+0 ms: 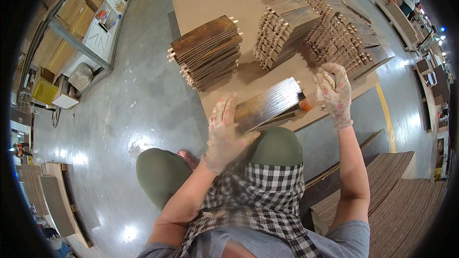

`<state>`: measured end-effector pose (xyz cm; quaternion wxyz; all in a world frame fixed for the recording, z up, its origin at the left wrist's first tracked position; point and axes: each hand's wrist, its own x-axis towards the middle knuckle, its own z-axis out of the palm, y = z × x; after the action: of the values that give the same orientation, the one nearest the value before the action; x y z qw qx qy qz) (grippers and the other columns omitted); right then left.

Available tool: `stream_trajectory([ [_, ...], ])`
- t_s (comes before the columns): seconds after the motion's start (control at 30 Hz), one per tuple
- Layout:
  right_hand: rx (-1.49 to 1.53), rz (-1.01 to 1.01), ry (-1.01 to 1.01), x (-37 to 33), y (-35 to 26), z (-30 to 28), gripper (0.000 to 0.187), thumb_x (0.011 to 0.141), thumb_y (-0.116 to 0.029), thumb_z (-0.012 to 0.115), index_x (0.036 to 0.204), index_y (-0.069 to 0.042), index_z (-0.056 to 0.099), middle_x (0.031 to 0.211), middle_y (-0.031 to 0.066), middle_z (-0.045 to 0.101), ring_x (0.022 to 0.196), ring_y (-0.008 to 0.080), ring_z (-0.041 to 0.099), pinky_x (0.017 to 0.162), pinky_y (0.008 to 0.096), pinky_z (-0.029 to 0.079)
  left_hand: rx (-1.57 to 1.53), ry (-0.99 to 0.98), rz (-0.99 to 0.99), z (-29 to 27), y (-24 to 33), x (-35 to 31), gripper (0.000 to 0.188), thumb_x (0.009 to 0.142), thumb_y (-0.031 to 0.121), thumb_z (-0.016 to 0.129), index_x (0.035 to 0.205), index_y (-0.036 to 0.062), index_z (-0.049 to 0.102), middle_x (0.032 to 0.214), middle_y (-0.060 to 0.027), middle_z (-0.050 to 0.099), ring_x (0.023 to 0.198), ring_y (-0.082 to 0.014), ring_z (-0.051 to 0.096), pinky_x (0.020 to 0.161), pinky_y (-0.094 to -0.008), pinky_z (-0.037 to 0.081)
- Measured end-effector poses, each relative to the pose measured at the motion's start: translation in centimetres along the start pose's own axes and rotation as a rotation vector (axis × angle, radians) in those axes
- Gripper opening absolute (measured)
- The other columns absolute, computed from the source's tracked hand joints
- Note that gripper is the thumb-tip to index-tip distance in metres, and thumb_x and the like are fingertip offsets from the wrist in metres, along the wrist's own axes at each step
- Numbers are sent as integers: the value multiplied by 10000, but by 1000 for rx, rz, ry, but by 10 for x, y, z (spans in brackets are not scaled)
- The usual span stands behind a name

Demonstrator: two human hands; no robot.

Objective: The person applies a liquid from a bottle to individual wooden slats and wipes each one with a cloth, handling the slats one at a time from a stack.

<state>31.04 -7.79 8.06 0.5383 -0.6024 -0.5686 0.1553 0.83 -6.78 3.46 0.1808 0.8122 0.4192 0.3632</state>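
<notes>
A dark brown wooden board (275,99), shiny with reflected light, lies just beyond my knees on top of other boards (282,118). My left hand (224,134), in a pale patterned glove, grips the board's left end, the thumb on the near side and the fingers on the far side. At the other end, my gloved right hand (333,88) is closed around a small translucent bottle (313,100). The bottle's orange tip (305,105) points toward the board's right end, where a short wooden peg sticks out; whether they touch I cannot tell.
Ahead on brown sheeting (215,0) stand a stack of pegged boards (205,43), another stack (287,28) and a long row of stacks (334,24). Brown panels (382,205) are piled at my right. A shelf with cartons (76,14) stands far left. A person (410,1) is far right.
</notes>
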Motion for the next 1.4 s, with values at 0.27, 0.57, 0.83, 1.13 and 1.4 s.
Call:
stream_trajectory([
  [0.27,-777,-689,-577,-27,-63,106,381,988,-314,434,1244,-66,569,1388,132,510,1272,278,541,1075,437,437,-501,14,-215,12,13,14,1109,668,239,921,1494,-95,261,1231,-219,615,1132,-366,621,936,-425,535],
  [0.57,-210,175,-109,25,15,15,509,909,-278,668,1341,-27,568,1330,120,618,1166,196,626,987,326,517,-374,109,-106,21,2,6,1128,668,199,922,1515,-86,234,1173,-185,646,1070,-348,635,855,-417,562],
  [0.83,-406,-430,-531,1,2,97,440,951,-362,462,1267,-110,636,1339,97,609,1246,232,544,1087,502,395,-488,97,-172,14,7,8,1150,649,160,927,1525,-70,218,1171,-208,639,1066,-342,658,853,-416,570],
  [1.13,-654,-606,-569,-26,-60,125,454,956,-326,486,1301,-57,606,1447,165,530,1356,340,479,1146,539,319,-243,58,-141,19,-6,6,1174,711,83,880,1574,-8,90,1322,-190,580,1149,-277,647,904,-377,581],
  [1.4,-646,-587,-494,-34,-56,131,498,899,-308,549,1286,0,608,1432,206,522,1365,369,456,1116,546,338,-226,12,-196,16,-2,3,1172,664,82,854,1568,-21,115,1336,-193,572,1235,-292,589,949,-357,541],
])
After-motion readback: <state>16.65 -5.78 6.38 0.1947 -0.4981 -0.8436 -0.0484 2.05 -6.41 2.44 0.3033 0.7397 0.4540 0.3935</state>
